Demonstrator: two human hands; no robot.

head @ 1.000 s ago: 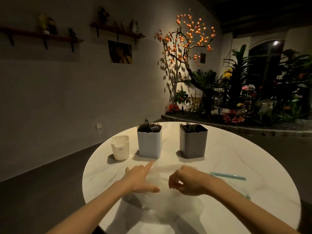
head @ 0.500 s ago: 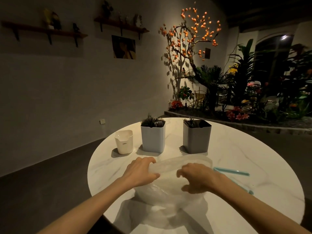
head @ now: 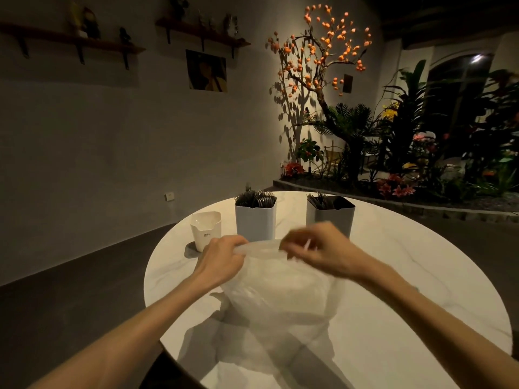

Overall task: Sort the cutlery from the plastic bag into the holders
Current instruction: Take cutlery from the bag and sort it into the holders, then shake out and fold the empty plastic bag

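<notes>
A clear plastic bag (head: 276,293) is lifted above the round white table (head: 407,276), its top edge stretched between my hands. My left hand (head: 222,258) is closed on the bag's left rim. My right hand (head: 317,248), blurred, grips the right rim, and a thin pale stick shows by its fingers. Behind the bag stand three holders: a small cream one (head: 206,230) that looks empty, a white one (head: 255,216) full of dark cutlery, and a grey one (head: 331,213) with dark cutlery at its left side. The bag's contents cannot be made out.
The table edge curves close on the left and near side, with dark floor beyond. A planter bed with flowers and an orange-fruited tree (head: 317,60) lies behind the table on the right. Wall shelves (head: 70,42) hang high on the left.
Both hands have taken hold of the bag's rim and raised it off the table. The bag has bunched up under my hands, and my right hand has moved up and left.
</notes>
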